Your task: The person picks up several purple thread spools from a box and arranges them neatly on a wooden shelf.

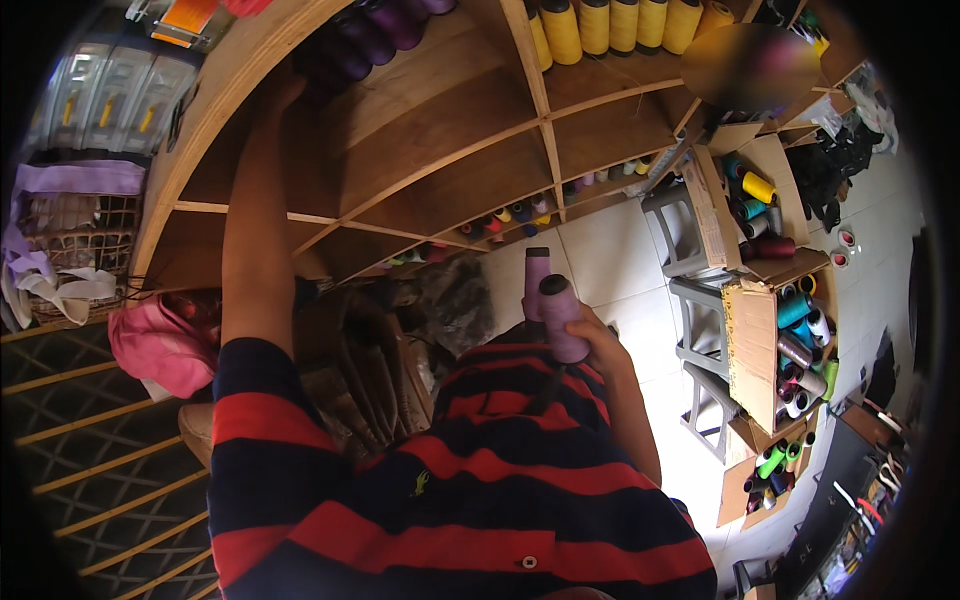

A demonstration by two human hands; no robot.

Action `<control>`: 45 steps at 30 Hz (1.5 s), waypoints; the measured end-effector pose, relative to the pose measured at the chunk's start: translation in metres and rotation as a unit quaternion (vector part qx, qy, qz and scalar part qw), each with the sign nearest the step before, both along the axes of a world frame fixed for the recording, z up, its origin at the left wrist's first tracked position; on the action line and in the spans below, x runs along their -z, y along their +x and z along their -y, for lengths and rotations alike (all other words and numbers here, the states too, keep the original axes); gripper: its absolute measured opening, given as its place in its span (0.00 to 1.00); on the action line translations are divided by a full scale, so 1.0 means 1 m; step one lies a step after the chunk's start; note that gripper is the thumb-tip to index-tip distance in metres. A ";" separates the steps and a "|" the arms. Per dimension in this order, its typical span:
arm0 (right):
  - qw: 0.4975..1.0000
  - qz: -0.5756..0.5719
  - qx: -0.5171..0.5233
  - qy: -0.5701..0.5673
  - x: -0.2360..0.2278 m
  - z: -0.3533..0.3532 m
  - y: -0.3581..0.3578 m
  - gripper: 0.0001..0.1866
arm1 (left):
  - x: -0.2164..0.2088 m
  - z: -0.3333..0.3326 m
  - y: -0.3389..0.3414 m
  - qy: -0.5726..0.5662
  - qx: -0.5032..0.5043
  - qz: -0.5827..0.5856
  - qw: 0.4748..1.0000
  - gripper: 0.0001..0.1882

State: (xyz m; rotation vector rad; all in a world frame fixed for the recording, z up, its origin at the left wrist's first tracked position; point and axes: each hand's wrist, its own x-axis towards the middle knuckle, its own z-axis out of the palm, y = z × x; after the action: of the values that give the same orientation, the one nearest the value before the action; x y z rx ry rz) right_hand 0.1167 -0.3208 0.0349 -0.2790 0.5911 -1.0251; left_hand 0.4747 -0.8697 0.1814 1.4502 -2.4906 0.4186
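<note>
My right hand (600, 345), in front of my body, is closed around a lilac thread cone (565, 325) with a dark top. A second lilac thread cone (537, 272) stands upright right beside it; whether the same fingers hold it I cannot tell. My left arm stretches up into the wooden shelf, and the left hand (284, 85) is in deep shadow by a row of dark purple thread cones (362, 42). Its fingers are hidden there.
Yellow thread cones (594, 25) fill the neighbouring compartment. Lower cubbies hold small coloured spools (520, 212). Cardboard boxes (752, 345) of mixed cones rest on grey plastic stools (683, 232) at the right. A pink bag (165, 342) and a wire basket (80, 225) are at the left.
</note>
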 end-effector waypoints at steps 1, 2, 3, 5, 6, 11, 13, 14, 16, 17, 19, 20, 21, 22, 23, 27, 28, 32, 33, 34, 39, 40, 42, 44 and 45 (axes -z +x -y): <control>1.000 -0.006 0.004 0.004 -0.002 -0.003 -0.001 0.36 | -0.004 -0.008 -0.003 0.001 0.000 0.017 1.000 0.41; 1.000 -0.010 0.007 0.001 -0.004 -0.005 -0.003 0.36 | -0.006 -0.015 -0.008 0.005 0.007 0.016 1.000 0.41; 1.000 -0.014 0.009 -0.003 -0.008 -0.006 -0.004 0.36 | -0.007 -0.022 -0.015 0.009 0.015 0.014 1.000 0.41; 1.000 -0.022 0.010 -0.002 -0.013 -0.007 -0.005 0.36 | -0.008 -0.028 -0.016 0.012 0.022 0.011 1.000 0.42; 1.000 -0.028 0.010 0.004 -0.014 -0.009 -0.006 0.36 | -0.008 -0.029 -0.016 0.014 0.023 0.008 1.000 0.43; 0.999 -0.049 -0.002 0.012 -0.015 -0.010 -0.008 0.38 | -0.010 -0.031 -0.021 0.017 0.009 0.024 1.000 0.43; 0.999 -0.051 -0.004 0.010 -0.015 -0.009 -0.008 0.38 | -0.011 -0.037 -0.031 0.024 -0.003 0.027 0.999 0.43; 0.999 -0.048 -0.008 0.007 -0.015 -0.008 -0.006 0.38 | -0.008 -0.032 -0.018 0.025 0.021 0.003 0.999 0.44; 0.999 -0.048 -0.013 0.001 -0.013 -0.008 -0.003 0.37 | 0.001 -0.020 -0.001 0.028 0.072 -0.052 0.996 0.46; 0.999 -0.048 -0.018 0.010 -0.011 -0.008 -0.003 0.37 | 0.002 -0.016 -0.002 0.038 0.104 -0.068 0.992 0.46; 0.998 -0.050 -0.023 0.028 -0.007 -0.008 -0.003 0.37 | -0.003 -0.007 -0.013 0.057 0.170 -0.102 0.979 0.45; 0.998 -0.048 -0.020 0.030 -0.005 -0.008 -0.004 0.37 | -0.009 -0.011 -0.027 0.085 0.171 -0.100 0.976 0.47; 0.998 -0.046 -0.018 0.033 -0.003 -0.008 -0.006 0.37 | -0.012 -0.016 -0.040 0.113 0.172 -0.097 0.974 0.48; 0.998 -0.041 -0.020 0.032 -0.002 -0.008 -0.006 0.37 | -0.018 -0.025 -0.047 0.139 0.170 -0.092 0.971 0.49; 0.999 -0.037 -0.023 0.026 -0.001 -0.007 -0.005 0.37 | -0.020 -0.030 -0.052 0.119 0.158 -0.080 0.977 0.50; 0.998 -0.044 -0.031 0.014 0.001 -0.005 -0.008 0.38 | -0.022 -0.044 -0.066 0.029 0.121 -0.039 0.991 0.50; 0.998 -0.049 -0.033 0.016 0.001 -0.007 -0.007 0.38 | -0.018 -0.044 -0.063 0.025 0.116 -0.036 0.992 0.50; 0.997 -0.057 -0.025 0.045 0.002 -0.013 -0.008 0.38 | -0.016 -0.030 -0.062 0.049 0.065 -0.005 0.997 0.49; 0.997 -0.062 -0.021 0.052 0.007 -0.015 -0.007 0.38 | -0.015 -0.028 -0.064 0.064 0.059 -0.004 0.996 0.49; 0.996 -0.067 -0.016 0.056 0.009 -0.015 -0.008 0.38 | -0.020 -0.027 -0.073 0.085 0.067 -0.015 0.994 0.49; 0.998 -0.049 -0.032 0.037 0.008 -0.014 -0.014 0.38 | -0.027 -0.038 -0.102 0.041 0.056 0.009 0.998 0.47; 0.998 -0.048 -0.032 0.040 0.009 -0.015 -0.014 0.38 | -0.025 -0.036 -0.101 0.028 0.065 0.011 0.997 0.47; 0.998 -0.053 -0.026 0.037 0.006 -0.015 -0.015 0.38 | -0.024 -0.032 -0.098 0.010 0.072 0.019 0.997 0.47; 0.997 -0.057 -0.021 0.040 0.006 -0.018 -0.016 0.38 | -0.022 -0.036 -0.099 0.007 0.069 0.028 0.997 0.47; 0.997 -0.058 -0.021 0.042 0.008 -0.020 -0.017 0.38 | -0.018 -0.033 -0.097 0.008 0.063 0.022 0.998 0.47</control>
State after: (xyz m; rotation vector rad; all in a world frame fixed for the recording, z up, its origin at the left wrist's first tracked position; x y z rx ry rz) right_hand 0.0998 -0.3012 0.0274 -0.2771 0.7280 -0.9465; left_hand 0.3778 -0.8372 0.1998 1.2936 -2.6079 0.4134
